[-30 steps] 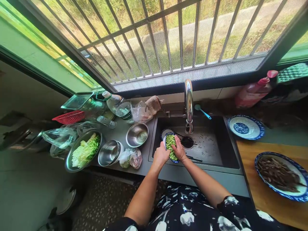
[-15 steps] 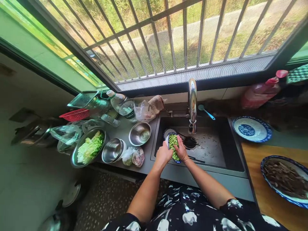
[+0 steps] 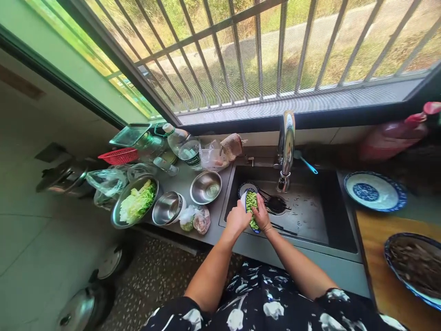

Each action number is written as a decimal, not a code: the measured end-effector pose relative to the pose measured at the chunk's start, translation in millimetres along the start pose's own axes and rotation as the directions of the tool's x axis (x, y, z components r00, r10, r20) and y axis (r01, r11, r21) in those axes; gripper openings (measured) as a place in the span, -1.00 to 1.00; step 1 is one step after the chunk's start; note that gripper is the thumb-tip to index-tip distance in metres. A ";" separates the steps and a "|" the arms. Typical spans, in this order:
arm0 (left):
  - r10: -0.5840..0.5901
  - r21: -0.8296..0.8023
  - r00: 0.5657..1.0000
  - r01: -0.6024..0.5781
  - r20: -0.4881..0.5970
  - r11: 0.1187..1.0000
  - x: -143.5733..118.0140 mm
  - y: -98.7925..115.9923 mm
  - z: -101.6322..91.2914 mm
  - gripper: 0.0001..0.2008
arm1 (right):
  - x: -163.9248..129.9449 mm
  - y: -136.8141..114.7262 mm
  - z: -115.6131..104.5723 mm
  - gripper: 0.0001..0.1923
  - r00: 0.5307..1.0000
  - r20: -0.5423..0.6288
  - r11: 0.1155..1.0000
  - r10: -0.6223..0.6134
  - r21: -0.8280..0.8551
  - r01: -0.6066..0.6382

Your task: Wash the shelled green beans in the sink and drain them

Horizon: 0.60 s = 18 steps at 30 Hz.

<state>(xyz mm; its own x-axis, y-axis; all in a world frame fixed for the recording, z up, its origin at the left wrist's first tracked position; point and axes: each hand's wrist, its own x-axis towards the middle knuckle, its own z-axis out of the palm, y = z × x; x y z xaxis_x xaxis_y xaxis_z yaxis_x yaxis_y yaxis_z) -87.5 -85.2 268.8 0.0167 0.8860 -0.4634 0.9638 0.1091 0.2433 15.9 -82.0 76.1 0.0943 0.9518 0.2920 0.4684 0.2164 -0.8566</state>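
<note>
A sink (image 3: 312, 214) is set in a counter (image 3: 296, 255) below a barred window (image 3: 262, 69). Clock positions are taken from the bowl (image 3: 243, 199), held over the sink's near-left corner. The sink's left edge lies at 9 o'clock, its near edge at 6; open sink bottom extends toward 3. The faucet (image 3: 288, 142) stands at 1 o'clock. The bowl is tilted, mouth toward about 3; its long axis, as seen, runs 11 to 5. Left hand (image 3: 239, 218): clamped on the bowl's left side. Right hand (image 3: 262, 215): laid over the beans (image 3: 251, 201), fingers extended; whether it clamps the rim cannot be told.
</note>
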 end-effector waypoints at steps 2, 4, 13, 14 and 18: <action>0.003 0.012 1.000 -0.003 -0.003 1.000 0.4 0.2 -1.6 -0.55 | 0.5 -1.6 1.5 -0.32 1.000 -0.001 1.000 0.004 0.007 -0.004; 0.000 0.018 1.000 0.000 -0.001 1.000 0.6 0.4 -2.6 -0.56 | 0.7 -3.1 2.6 -0.31 1.000 -0.004 1.000 0.005 0.019 -0.005; -0.003 0.027 1.000 0.003 -0.003 1.000 1.1 0.4 -2.8 -0.59 | 0.1 -3.5 6.0 -0.33 1.000 -0.019 1.000 0.009 0.008 -0.009; -0.001 0.029 1.000 0.001 -0.001 1.000 1.2 0.2 -2.9 -0.59 | 0.1 -3.5 6.3 -0.33 1.000 -0.020 1.000 0.012 0.007 -0.012; 0.002 0.026 1.000 -0.002 -0.001 1.000 1.3 -0.7 -3.4 -0.56 | 0.2 -3.9 8.7 -0.32 1.000 -0.011 1.000 0.012 0.011 -0.012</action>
<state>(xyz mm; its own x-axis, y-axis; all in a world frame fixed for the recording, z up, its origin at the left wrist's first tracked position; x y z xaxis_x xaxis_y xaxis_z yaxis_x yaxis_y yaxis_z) -89.0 -82.6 270.9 0.0185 0.8866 -0.4621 0.9703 0.0956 0.2222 6.5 -80.8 75.8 0.1095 0.9518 0.2866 0.4574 0.2077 -0.8647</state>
